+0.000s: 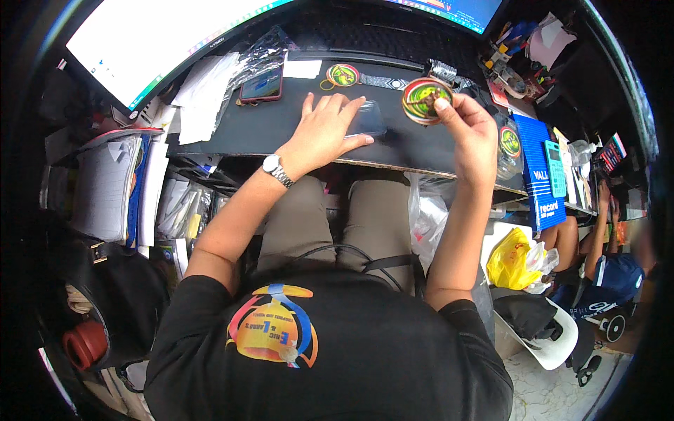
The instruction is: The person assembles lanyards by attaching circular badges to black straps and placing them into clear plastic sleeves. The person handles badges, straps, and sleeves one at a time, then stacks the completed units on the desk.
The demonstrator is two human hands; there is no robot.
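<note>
My right hand (472, 130) pinches a round medal (423, 100) by its edge, thumb in front, raised over the desk. Its face has red, yellow and green rings with a dark figure in the middle. My left hand (326, 130), wearing a silver watch (274, 166), rests with fingers spread, its fingertips beside or on a clear plastic case (368, 119). A similar medal (342, 75) lies behind them, in line with a black-and-white patterned strap (382, 82); whether they are joined I cannot tell. Another such round design (510, 142) shows in clear plastic on the right.
A phone (261, 87) and loose papers (203, 95) lie on the desk's (274, 130) left side. Behind are a keyboard (393, 42) and monitors (175, 35). A blue record book (539, 168) and teal calculator (556, 168) stand right. Another person (607, 270) sits at far right.
</note>
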